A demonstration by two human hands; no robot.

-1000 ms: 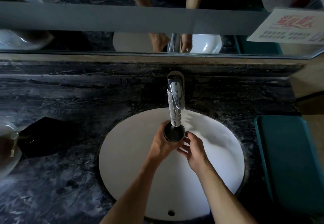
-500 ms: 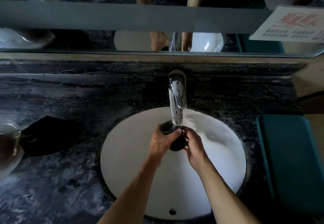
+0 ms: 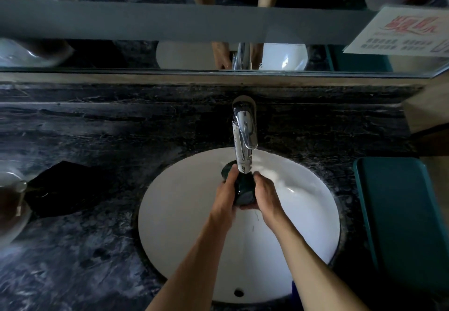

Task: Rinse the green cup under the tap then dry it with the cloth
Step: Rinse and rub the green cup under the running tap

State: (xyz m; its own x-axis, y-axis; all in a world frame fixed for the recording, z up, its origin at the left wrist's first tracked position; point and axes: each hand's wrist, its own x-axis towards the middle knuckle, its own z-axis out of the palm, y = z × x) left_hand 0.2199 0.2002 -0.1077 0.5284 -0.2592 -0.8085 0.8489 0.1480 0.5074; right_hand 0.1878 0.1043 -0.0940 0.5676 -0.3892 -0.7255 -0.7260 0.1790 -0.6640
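- Two bare forearms reaching in from the near edge, meeting over the white oval sink [image 3: 184, 213], with a small overflow hole at its near rim.
- Left hand [image 3: 224, 195] wrapped around the left side of the green cup [image 3: 244, 189], fingers curled over its wall, thumb near the rim.
- Right hand [image 3: 266, 195] pressed against the cup's right side and base, fingers closed on it.
- Cup gripped between both hands above the basin, tipped on its side, base toward the camera, mouth pointing away and tucked directly under the spout of the chrome tap [image 3: 244, 138].
- Drops falling from below the hands; wet sheen on the basin's far wall beside the spout.
- Dark cloth [image 3: 60, 189] crumpled on the black marbled counter [image 3: 97, 250], well left of the sink, apart from both hands.
- Glass vessel [image 3: 12, 203] at the far left edge, just beside the cloth.
- Teal tray [image 3: 403, 213] on the counter to the right of the sink.
- Mirror [image 3: 170, 53] along the back wall, reflecting basin, tap and hands; printed notice [image 3: 401, 33] at upper right.
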